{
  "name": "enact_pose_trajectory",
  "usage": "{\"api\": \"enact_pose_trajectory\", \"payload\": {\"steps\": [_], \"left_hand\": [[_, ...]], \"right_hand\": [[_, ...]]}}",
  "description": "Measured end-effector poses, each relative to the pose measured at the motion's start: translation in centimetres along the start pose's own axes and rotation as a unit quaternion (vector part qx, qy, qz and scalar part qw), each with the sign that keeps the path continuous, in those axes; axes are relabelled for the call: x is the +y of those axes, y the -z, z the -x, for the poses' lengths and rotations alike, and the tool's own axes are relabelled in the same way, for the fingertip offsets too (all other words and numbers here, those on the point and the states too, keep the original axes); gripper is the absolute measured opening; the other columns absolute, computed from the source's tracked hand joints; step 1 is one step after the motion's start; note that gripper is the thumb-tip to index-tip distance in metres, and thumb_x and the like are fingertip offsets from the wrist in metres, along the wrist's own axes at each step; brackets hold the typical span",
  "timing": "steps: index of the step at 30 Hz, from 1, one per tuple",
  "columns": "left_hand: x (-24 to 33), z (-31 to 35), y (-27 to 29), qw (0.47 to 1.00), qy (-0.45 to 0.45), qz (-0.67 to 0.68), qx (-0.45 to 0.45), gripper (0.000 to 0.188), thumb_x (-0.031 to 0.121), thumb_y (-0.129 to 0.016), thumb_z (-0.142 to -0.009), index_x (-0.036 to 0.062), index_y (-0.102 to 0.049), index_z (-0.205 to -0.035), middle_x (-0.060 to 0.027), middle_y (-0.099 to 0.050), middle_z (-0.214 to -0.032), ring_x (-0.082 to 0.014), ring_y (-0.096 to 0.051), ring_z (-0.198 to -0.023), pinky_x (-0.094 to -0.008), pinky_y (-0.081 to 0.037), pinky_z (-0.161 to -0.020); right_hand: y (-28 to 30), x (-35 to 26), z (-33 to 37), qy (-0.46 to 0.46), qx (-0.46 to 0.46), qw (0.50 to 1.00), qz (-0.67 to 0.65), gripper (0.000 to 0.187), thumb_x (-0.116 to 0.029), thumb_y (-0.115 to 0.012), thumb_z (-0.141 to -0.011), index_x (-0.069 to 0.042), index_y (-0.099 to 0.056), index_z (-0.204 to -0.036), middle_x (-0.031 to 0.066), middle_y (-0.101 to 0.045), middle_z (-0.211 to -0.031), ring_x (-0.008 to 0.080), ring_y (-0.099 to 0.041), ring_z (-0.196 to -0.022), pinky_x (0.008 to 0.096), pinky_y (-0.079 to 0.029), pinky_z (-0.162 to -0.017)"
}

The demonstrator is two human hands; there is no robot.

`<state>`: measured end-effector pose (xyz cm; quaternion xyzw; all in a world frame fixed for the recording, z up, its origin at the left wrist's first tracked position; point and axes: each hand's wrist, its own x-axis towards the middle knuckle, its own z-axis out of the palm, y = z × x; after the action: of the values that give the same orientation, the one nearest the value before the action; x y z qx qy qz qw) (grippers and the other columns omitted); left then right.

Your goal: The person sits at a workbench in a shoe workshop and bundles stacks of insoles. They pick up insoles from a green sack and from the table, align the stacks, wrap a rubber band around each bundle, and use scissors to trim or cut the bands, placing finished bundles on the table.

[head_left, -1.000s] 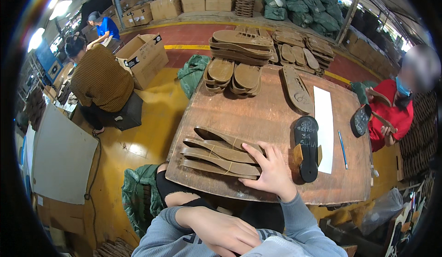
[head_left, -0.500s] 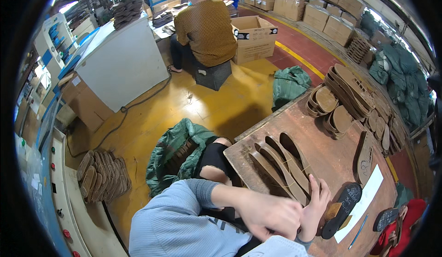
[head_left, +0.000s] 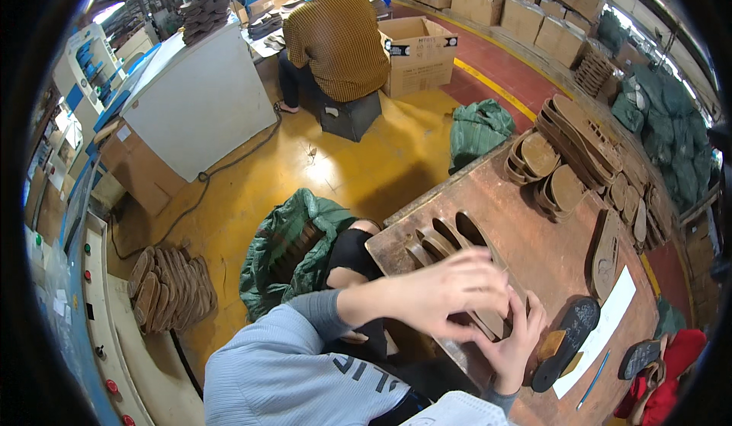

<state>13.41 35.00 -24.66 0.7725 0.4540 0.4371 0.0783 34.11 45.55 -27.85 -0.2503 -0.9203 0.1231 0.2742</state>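
Several brown shoe soles [head_left: 471,229] stand on edge side by side on the worn brown table [head_left: 427,211], partly covered by my hands. Curved over their near part is my left hand [head_left: 446,287], palm down, its thumb apart from the fingers. My right hand [head_left: 520,338] is at their near right end, fingers raised and spread, thumb toward the left one. The two thumbs meet or nearly meet. Whether a thin band runs between the fingers is too fine to make out. Just right of my right hand lies a black sole [head_left: 568,342] with pale markings and a tan block [head_left: 550,345] against it.
A white paper strip [head_left: 606,327], a blue pencil [head_left: 593,380] and a brown sole [head_left: 606,254] lie to the right. Sole stacks [head_left: 572,147] fill the table's far end. A green sack [head_left: 286,247] of soles stands left of the table. A co-worker [head_left: 335,45] sits ahead.
My left hand has moved from over my right wrist up and forward onto the standing soles. My right hand's fingers have opened wider, its thumb now out to the left.
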Motion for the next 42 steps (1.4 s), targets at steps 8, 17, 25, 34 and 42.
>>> {"api": "enact_pose_trajectory", "payload": {"steps": [8,17,25,34,42], "left_hand": [[-4.2,-1.3,3.3,0.941,0.13,-0.255,-0.179,0.104,0.051,-0.083,-0.059,0.0218,-0.039,-0.148,-0.0123,-0.037,-0.15,-0.0377,-0.034,-0.139,-0.0543,-0.022,-0.114],[-12.2,2.9,1.3,0.903,0.301,0.3,0.062,0.064,0.046,-0.039,-0.1,0.0028,-0.033,-0.147,-0.0145,-0.046,-0.14,-0.0217,-0.049,-0.126,-0.0364,-0.035,-0.108],[-7.6,1.8,-1.0,0.893,0.333,0.276,0.123,0.057,0.031,-0.045,-0.094,0.006,-0.039,-0.144,-0.0026,-0.048,-0.128,-0.0093,-0.039,-0.087,-0.0237,-0.034,-0.084],[-6.2,0.2,0.3,0.977,0.179,-0.063,0.097,0.04,0.017,-0.07,-0.085,0.0097,-0.061,-0.123,-0.0108,-0.06,-0.117,-0.0256,-0.053,-0.113,-0.0371,-0.043,-0.093],[-6.6,-4.8,3.6,0.964,-0.078,-0.125,-0.223,0.031,0.005,-0.065,-0.072,0.0154,-0.072,-0.1,0.0004,-0.062,-0.095,-0.0208,-0.06,-0.088,-0.0351,-0.048,-0.08]], "right_hand": [[0.6,0.9,-1.0,-0.01,-0.024,0.998,-0.059,0.094,-0.034,-0.085,-0.056,-0.013,-0.049,-0.14,0.0133,-0.052,-0.129,0.0365,-0.048,-0.119,0.0465,-0.038,-0.102],[-0.1,1.0,0.8,-0.144,0.024,0.979,-0.142,0.098,-0.032,-0.089,-0.055,-0.015,-0.046,-0.142,0.0187,-0.035,-0.144,0.0387,-0.035,-0.135,0.0498,-0.033,-0.111],[1.3,3.0,1.3,-0.102,0.02,0.978,-0.183,0.1,-0.038,-0.088,-0.056,-0.012,-0.046,-0.143,0.0177,-0.034,-0.146,0.0362,-0.037,-0.135,0.0478,-0.034,-0.11],[3.1,1.3,-1.2,-0.04,-0.073,0.996,-0.019,0.107,-0.042,-0.086,-0.056,-0.011,-0.039,-0.147,0.0166,-0.047,-0.134,0.0397,-0.044,-0.122,0.0503,-0.035,-0.105],[2.1,1.1,-1.5,-0.059,-0.06,0.996,-0.012,0.105,-0.034,-0.089,-0.049,-0.011,-0.045,-0.142,0.0152,-0.049,-0.126,0.0357,-0.047,-0.116,0.0454,-0.038,-0.102]]}}
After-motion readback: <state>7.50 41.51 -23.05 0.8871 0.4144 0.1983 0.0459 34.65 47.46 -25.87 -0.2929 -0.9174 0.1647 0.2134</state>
